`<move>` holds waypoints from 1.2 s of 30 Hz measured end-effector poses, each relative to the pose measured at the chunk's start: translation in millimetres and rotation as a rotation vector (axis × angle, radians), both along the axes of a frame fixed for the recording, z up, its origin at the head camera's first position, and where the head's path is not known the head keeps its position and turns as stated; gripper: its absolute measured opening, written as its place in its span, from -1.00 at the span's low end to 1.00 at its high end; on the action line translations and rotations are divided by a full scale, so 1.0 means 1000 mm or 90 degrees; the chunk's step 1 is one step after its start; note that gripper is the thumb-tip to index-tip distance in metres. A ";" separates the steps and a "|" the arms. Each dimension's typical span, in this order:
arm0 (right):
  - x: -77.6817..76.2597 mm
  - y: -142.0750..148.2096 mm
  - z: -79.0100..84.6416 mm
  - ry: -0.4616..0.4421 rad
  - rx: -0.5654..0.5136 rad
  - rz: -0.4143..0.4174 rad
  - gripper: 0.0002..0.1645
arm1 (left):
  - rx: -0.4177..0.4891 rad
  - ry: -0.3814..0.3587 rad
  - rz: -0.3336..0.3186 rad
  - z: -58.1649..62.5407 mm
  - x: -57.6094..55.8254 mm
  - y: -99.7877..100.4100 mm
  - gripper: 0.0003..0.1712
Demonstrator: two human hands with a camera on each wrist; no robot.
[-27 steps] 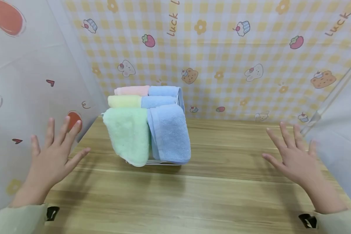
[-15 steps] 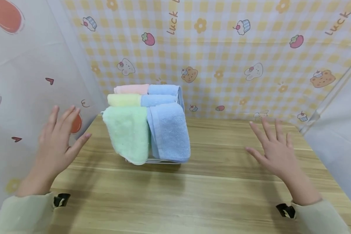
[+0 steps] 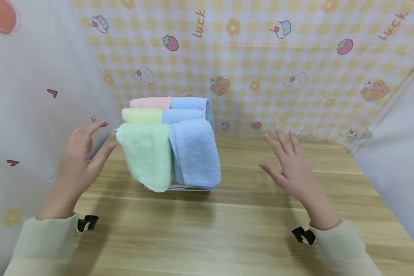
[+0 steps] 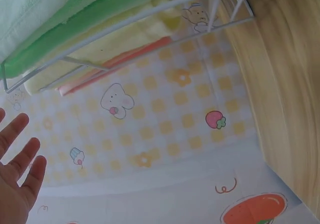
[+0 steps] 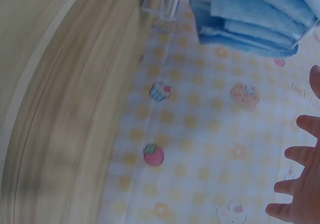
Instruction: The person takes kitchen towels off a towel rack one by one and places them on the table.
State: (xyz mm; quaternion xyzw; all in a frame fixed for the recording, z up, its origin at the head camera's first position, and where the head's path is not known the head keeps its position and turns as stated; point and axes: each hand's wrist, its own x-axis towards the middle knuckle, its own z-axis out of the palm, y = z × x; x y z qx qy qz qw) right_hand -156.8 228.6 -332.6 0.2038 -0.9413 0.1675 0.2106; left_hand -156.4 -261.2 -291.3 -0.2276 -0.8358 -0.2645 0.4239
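Observation:
On the wooden table a white wire rack (image 3: 189, 188) carries towels hung over its rails in three rows. A green towel (image 3: 146, 155) and a blue towel (image 3: 197, 153) drape down the front. Behind them lie a yellow towel (image 3: 141, 115), a pink towel (image 3: 151, 102) and more blue ones. Just left of the rack, my left hand (image 3: 77, 157) is raised with thumb and fingers spread apart, holding nothing. My right hand (image 3: 291, 170) hovers to the right of the blue towel, fingers spread. In the left wrist view, rack rails (image 4: 125, 22) show beneath the towels.
The wooden tabletop (image 3: 227, 237) extends in front of the rack and to its right. A yellow checked cloth (image 3: 248, 69) with printed pictures hangs behind it. White cloth walls (image 3: 31, 96) close off the left and right sides.
Both hands have moved inward toward the rack, the right one travelling farther left. The left hand's fingers have bent forward. The rack and towels stay put.

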 end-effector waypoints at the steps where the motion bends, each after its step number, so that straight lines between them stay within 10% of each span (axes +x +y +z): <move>1: -0.002 -0.005 0.001 0.001 -0.008 0.013 -0.13 | 0.002 0.001 0.004 0.000 -0.001 0.000 -0.22; 7: -0.006 -0.032 -0.001 -0.015 -0.046 0.072 -0.18 | 0.018 -0.026 0.025 -0.002 0.001 0.002 -0.56; 36: -0.025 -0.125 0.029 -0.064 -0.363 0.301 -0.55 | 0.137 -0.101 -0.008 0.012 -0.005 0.012 -0.72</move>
